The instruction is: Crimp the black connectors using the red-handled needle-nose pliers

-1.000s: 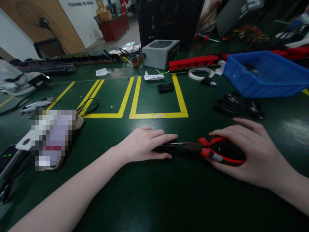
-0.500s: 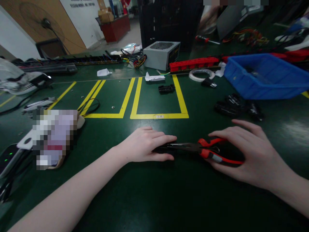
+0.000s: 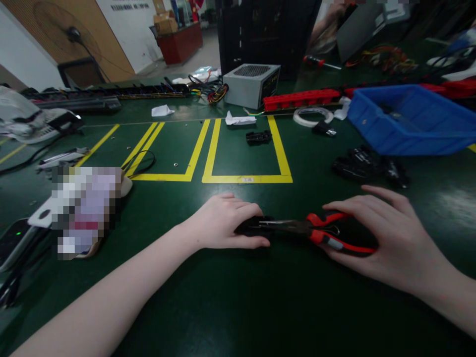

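Observation:
My right hand [image 3: 379, 235] grips a pair of needle-nose pliers [image 3: 322, 229] with red handles, thumb below and fingers above. The handles are spread apart, and the long jaws point left. At their tips lies a small black plastic part [image 3: 253, 225], which my left hand [image 3: 226, 223] holds against the table between thumb and fingers. Much of that part is hidden under the left hand. Whether the jaws pinch it or only touch it, I cannot tell. A similar black piece [image 3: 259, 137] lies inside the yellow tape square beyond my hands.
Several black parts [image 3: 368, 166] are heaped before a blue bin [image 3: 412, 141] on the right. A grey power supply [image 3: 247, 87] and a red strip [image 3: 301, 100] stand at the back. A phone-like item [image 3: 89, 208], blurred out, sits left. Another person's arm [image 3: 327, 25] shows behind.
My left index finger has bent back from the pliers' tips, baring more of the black part. The view has shifted slightly; the pliers stay in my right hand.

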The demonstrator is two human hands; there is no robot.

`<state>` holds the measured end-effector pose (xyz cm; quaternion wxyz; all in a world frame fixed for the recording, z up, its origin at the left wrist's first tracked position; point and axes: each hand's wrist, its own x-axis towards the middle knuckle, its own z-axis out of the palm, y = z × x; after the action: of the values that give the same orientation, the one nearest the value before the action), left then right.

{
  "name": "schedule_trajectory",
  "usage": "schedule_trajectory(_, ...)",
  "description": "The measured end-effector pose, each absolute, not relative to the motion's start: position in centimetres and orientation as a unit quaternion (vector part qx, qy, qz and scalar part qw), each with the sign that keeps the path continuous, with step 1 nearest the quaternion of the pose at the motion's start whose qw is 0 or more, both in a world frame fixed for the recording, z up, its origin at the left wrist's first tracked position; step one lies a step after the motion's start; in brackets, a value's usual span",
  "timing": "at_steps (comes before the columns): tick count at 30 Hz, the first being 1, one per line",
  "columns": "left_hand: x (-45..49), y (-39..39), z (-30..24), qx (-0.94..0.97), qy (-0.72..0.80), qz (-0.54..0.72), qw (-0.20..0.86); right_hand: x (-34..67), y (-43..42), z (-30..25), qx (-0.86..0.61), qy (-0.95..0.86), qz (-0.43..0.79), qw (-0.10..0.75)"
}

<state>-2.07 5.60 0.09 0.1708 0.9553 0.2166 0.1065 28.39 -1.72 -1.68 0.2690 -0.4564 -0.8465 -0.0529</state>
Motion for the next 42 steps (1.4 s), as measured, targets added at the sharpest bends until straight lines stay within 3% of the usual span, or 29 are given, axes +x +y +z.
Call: schedule_trajectory(42,-2.14,5.86,0.23,0.953,0.198,0.102,0.206,28.35,-1.69,-1.48,-0.465,-0.838,-0.072,0.276)
